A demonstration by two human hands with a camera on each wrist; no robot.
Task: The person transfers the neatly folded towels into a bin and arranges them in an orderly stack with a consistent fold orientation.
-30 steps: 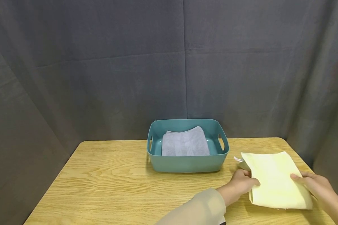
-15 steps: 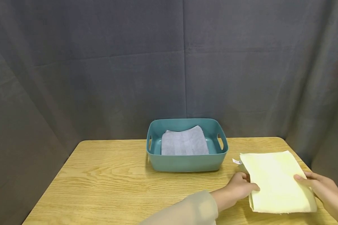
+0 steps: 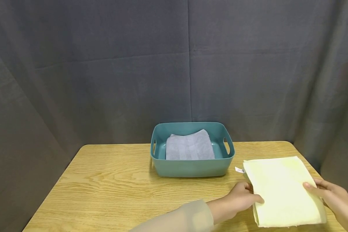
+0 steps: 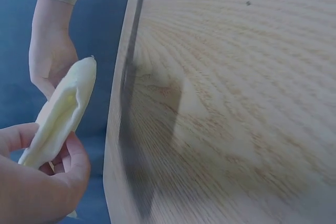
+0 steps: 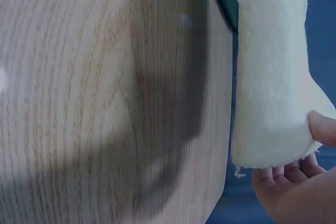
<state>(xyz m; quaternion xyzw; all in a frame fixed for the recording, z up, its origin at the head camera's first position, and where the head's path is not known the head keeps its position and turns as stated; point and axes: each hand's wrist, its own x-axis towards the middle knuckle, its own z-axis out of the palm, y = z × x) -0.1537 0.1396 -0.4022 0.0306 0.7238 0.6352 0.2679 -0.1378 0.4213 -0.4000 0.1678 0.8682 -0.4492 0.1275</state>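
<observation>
A folded pale-yellow towel (image 3: 284,193) with a small white tag (image 3: 239,169) at its far left corner is held between both hands, over the right side of the table. My left hand (image 3: 239,198) pinches its left edge, thumb on top and fingers beneath. On the opposite edge my right hand (image 3: 330,193) grips it the same way. The left wrist view shows the towel's folded layers (image 4: 60,114) between thumb and fingers. In the right wrist view the towel (image 5: 270,77) is raised off the table, its shadow below.
A teal basket (image 3: 191,169) with side handle holes stands at the table's back middle. Inside lies a folded grey towel (image 3: 189,148). The wooden table (image 3: 110,193) ends at a grey curtain (image 3: 127,80) behind and at the sides.
Both hands have drawn the yellow towel slightly nearer to me, and its face shows flatter. The left hand has shifted a little left and closer. The basket stays in place.
</observation>
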